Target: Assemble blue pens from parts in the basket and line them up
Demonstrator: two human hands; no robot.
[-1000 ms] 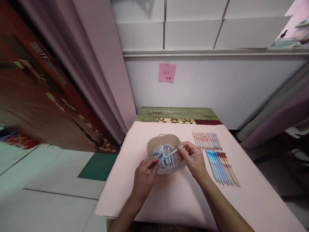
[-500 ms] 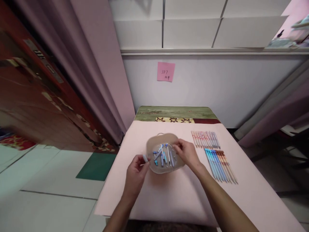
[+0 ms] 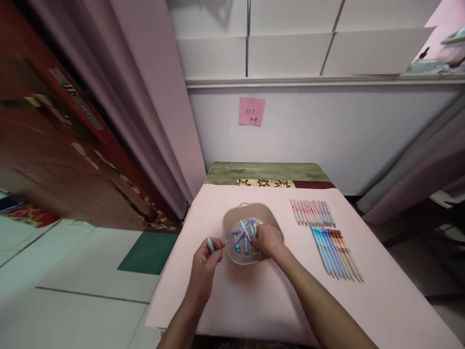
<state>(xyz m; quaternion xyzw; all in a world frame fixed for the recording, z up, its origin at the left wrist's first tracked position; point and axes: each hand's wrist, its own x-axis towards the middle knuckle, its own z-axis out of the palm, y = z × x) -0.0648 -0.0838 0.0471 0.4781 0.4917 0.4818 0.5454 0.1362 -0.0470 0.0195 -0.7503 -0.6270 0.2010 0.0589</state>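
A greyish plastic basket (image 3: pixel 232 255) with a small handle loop stands on the pink-covered table, holding several blue pen parts (image 3: pixel 240 236) and thin white refills. Beside its left wall, my left hand (image 3: pixel 204 266) is closed around a pale blue pen barrel (image 3: pixel 210 245), which sticks up between thumb and fingers. My right hand (image 3: pixel 269 241) reaches down inside the basket at the right, fingers curled among the parts. Its fingertips are hidden, so what they pinch cannot be made out.
Two rows of pens lie to the right: pink and grey pens (image 3: pixel 313 213) behind, blue and brown pens (image 3: pixel 336 254) in front. A wall with a pink note (image 3: pixel 252 112) rises beyond the table (image 3: pixel 250 305). A red door (image 3: pixel 72 160) stands at left.
My right hand has moved from the basket's right rim down into the parts. My left hand has drawn slightly away from the rim, tilting the pen barrel more upright. The view has shifted slightly.
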